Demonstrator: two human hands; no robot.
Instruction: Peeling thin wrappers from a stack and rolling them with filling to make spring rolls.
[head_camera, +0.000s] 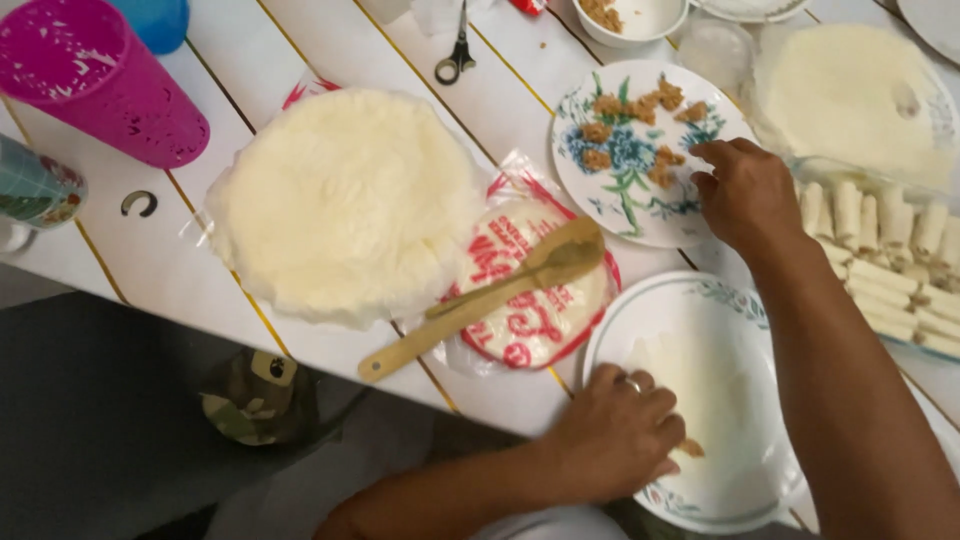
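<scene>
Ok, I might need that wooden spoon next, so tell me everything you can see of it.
The wooden spoon is pale, plain wood, one piece with a long straight handle and a broad shallow bowl. It lies slantwise on the white table, bowl up to the right, resting across a plastic-wrapped round pack of wrappers, its handle end pointing toward the table's near edge. Neither hand touches it.

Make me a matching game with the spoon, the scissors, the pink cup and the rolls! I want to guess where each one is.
Things:
1. wooden spoon
2. scissors
3. pink cup
4. rolls

Places:
A. top left corner, lying on its side
B. far right, packed side by side in a dish
C. on the round wrapper packet in the middle
D. top middle of the table, beyond the flowered plate

Pairs: 1-C, 2-D, 3-A, 4-B
</scene>
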